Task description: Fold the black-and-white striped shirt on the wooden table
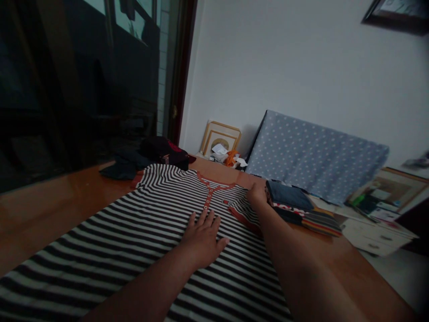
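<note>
A black-and-white striped shirt (161, 210) with rust-red trim and a buttoned neck placket lies spread out on the brown tabletop (80, 197). Flat on its chest, just below the placket, rests my left hand (205, 239), fingers spread. My right hand (257, 197) is at the shirt's right shoulder, above the sleeve, with its fingers curled over the cloth there. Part of that sleeve folds inward onto the chest, and my right forearm covers some of the shirt's side.
Just right of my right hand sits a stack of folded clothes (295, 201). Dark clothing (157, 152) is heaped at the back left. Behind the table are a dotted blue-grey cloth cover (311, 154), picture frames (219, 136) and a white drawer cabinet (375, 237).
</note>
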### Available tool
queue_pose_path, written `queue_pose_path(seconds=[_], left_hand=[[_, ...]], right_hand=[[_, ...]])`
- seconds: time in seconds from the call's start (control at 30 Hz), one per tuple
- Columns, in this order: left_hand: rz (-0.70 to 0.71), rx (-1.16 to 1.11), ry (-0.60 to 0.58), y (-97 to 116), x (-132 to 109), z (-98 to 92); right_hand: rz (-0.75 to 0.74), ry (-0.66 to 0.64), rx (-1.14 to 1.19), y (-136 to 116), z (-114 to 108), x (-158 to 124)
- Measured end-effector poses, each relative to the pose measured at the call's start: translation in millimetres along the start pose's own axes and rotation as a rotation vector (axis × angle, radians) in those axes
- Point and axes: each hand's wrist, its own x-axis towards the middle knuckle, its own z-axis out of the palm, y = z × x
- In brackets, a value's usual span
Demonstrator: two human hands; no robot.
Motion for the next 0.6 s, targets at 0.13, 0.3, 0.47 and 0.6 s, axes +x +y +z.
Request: queue_pose_path(seconds=[0.13, 0.3, 0.47, 0.6], left_hand=[[0.0, 0.002, -0.008, 0.7, 0.2, -2.3], [0.003, 0.016, 0.015, -0.6, 2.3, 1.8], [-0.003, 0.021, 0.002, -0.6, 3.7, 1.7], [-0.008, 0.018, -0.012, 1.0, 3.4, -2.4]], right_hand=[[-0.062, -0.071, -0.057, -6.3, -8.4, -25.5], [-0.217, -0.137, -0.121, -8.1, -10.8, -94.9], [-0.346, -0.06, -0.209, -0.8, -5.6, -132.0], [-0.324, -0.054, -0.109, 6.7, -0.4, -123.8]])
